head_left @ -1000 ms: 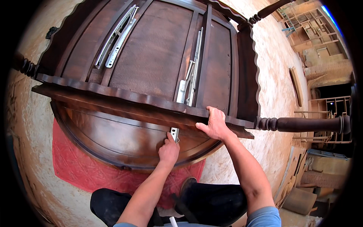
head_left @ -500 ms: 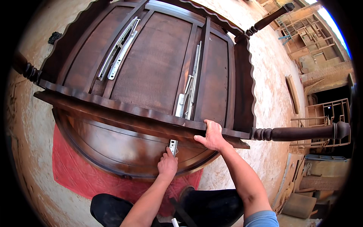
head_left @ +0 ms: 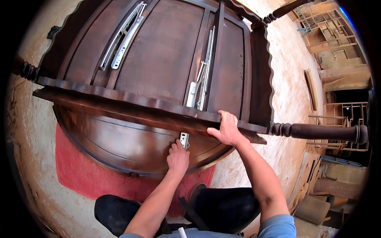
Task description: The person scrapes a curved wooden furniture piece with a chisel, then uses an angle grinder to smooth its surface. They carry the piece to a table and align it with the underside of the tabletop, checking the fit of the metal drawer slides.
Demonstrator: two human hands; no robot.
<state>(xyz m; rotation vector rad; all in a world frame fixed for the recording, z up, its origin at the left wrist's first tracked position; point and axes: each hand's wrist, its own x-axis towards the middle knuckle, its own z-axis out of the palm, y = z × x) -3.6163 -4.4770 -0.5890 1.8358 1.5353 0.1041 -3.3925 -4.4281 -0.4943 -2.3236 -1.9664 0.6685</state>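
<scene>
A dark brown wooden table [head_left: 160, 51] lies upside down in front of me, its turned legs sticking outward. Below its scalloped apron [head_left: 131, 108], the end of a metal slide rail [head_left: 184, 137] with holes pokes out over the rounded tabletop section [head_left: 119, 137]. My left hand [head_left: 177, 155] is closed on that rail end, fingertips along its side. My right hand [head_left: 228, 129] grips the edge of the apron to the right, thumb on the near face and fingers over the top. Farther in, the same right-hand slide [head_left: 201, 85] shows, and another slide [head_left: 123, 45] sits on the left.
A red cloth [head_left: 93, 174] lies beneath the tabletop's near edge. One turned leg [head_left: 321, 131] juts out to the right, near my right arm. Wooden shelf frames [head_left: 349, 119] and boards [head_left: 313, 208] stand along the right side. A wood strip [head_left: 310, 90] lies on the floor.
The whole scene sits slightly higher in the picture, as my view has shifted. Both hands keep their places, the left on the rail end and the right on the apron edge.
</scene>
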